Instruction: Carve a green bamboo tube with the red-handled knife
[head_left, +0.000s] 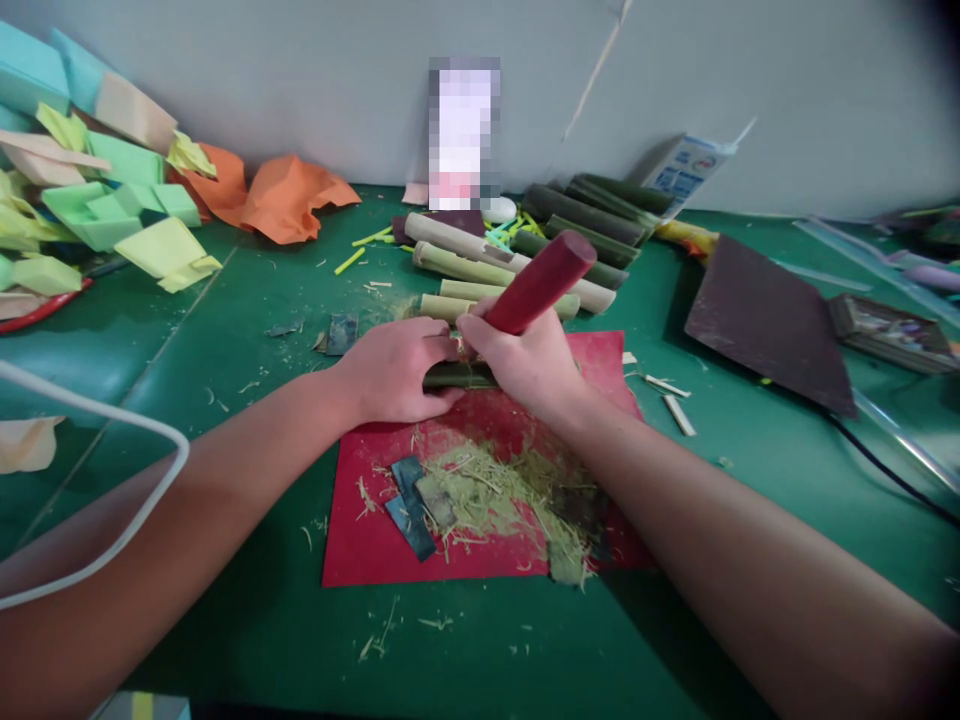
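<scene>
My left hand [397, 370] is closed on a split piece of green bamboo [461, 376], pressing it down over a red sheet [356, 545]. My right hand [532, 365] grips a thick red handle [544, 282] that slants up and to the right. The working end of this tool is hidden behind the fingers, at the bamboo. Pale green shavings and dust [487, 490] lie heaped on the red sheet in front of the hands. Dark scraps like sandpaper [410, 525] lie among the shavings.
Behind the hands lie several bamboo pieces [465, 265]. Folded coloured papers [105, 215] and crumpled orange paper [296, 200] fill the left. A blurred-out upright screen [461, 135] and a carton [686, 170] stand by the wall. A dark board [772, 315] lies right. A white cable [176, 450] crosses my left forearm.
</scene>
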